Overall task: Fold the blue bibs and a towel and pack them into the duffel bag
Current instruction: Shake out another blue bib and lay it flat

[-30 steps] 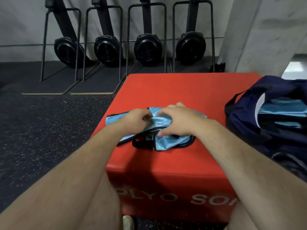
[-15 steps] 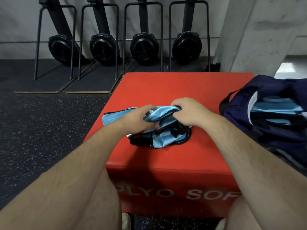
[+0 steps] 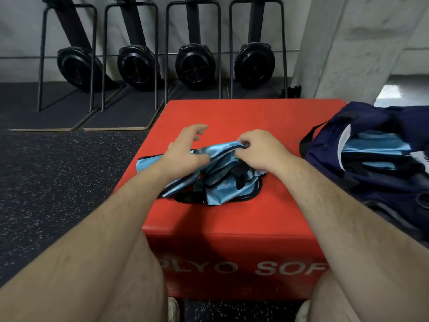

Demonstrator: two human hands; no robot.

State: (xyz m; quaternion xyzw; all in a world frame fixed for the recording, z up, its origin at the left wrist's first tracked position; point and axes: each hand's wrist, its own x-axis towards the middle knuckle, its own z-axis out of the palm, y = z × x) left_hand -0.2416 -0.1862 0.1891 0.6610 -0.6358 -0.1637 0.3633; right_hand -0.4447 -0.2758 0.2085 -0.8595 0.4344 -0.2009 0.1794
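On the box (image 3: 232, 117), near its middle, a bunched bib (image 3: 222, 182) is pinched at its raised edge by the right hand (image 3: 260, 152). Over the bib's left part, the left hand (image 3: 185, 149) is held spread, gripping nothing. Right of the box, more bibs are seen inside the bag (image 3: 380, 159). With one edge held, the slick fabric could slump and the fold be lost.

light blue bib (image 3: 222, 182) – red box (image 3: 232, 219)

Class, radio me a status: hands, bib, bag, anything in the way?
Left hand open above bib. Right hand pinching blue bib, half-folded on red plyo box. Duffel bag open at right, blue fabric inside. Path unobstructed.
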